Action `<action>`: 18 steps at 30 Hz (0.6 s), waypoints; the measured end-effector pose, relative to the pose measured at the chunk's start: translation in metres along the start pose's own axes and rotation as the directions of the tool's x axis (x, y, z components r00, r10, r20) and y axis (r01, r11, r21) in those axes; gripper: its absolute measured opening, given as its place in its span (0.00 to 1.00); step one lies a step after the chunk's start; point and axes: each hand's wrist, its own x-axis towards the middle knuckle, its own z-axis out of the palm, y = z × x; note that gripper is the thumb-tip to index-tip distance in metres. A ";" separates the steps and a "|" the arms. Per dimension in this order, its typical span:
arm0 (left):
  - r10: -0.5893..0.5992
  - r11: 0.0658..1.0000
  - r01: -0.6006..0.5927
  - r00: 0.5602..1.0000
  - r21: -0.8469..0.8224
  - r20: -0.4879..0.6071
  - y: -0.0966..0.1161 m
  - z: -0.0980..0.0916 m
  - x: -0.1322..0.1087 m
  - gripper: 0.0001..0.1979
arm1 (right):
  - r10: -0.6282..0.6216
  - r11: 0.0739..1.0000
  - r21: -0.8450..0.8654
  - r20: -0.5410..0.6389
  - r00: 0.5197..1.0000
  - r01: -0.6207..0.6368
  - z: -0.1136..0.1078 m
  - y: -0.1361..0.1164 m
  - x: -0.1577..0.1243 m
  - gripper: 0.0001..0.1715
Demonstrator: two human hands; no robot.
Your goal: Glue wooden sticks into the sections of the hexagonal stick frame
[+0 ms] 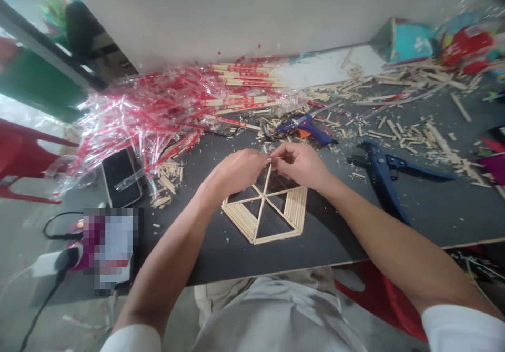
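Note:
A hexagonal frame (275, 230) of pale wooden sticks lies on the dark table, its spokes meeting in the middle. Two of its wedges are filled with rows of sticks, at left and right. At the far corner, my left hand (236, 170) and my right hand (298, 163) meet with fingertips almost touching. Both are closed in a pinch about the stick ends there; the left fingertips are partly hidden behind the hand. Just beyond the right hand rests a blue hot glue gun (305, 128). To the right lies a blue cutter tool (381, 176) with its handles spread.
Red-and-clear plastic wrappers (158, 107) heap at the back left, beside wrapped chopsticks (248, 76). Cut stick pieces (402, 133) litter the right side. A phone (121, 177) lies at left, near a charger (55, 262) with cables. A teal paper tub (410, 41) stands against the wall.

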 end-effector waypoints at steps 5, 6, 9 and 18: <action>0.023 0.999 -0.024 1.000 0.025 0.019 0.000 -0.001 -0.001 0.15 | 0.044 0.995 0.088 0.016 0.999 -0.045 0.003 -0.002 -0.002 0.14; 0.022 0.999 -0.022 1.000 0.033 0.016 0.000 0.000 -0.001 0.14 | 0.050 0.994 0.095 0.014 0.999 -0.051 0.003 -0.001 -0.002 0.13; 0.016 0.999 -0.017 1.000 0.047 0.022 0.001 0.001 -0.001 0.14 | 0.075 0.992 0.097 0.022 0.997 -0.077 0.003 0.000 -0.001 0.14; 0.047 0.998 -0.047 0.999 0.040 0.004 0.001 0.005 0.001 0.15 | 0.119 0.987 0.108 0.036 0.992 -0.122 0.000 -0.003 -0.002 0.13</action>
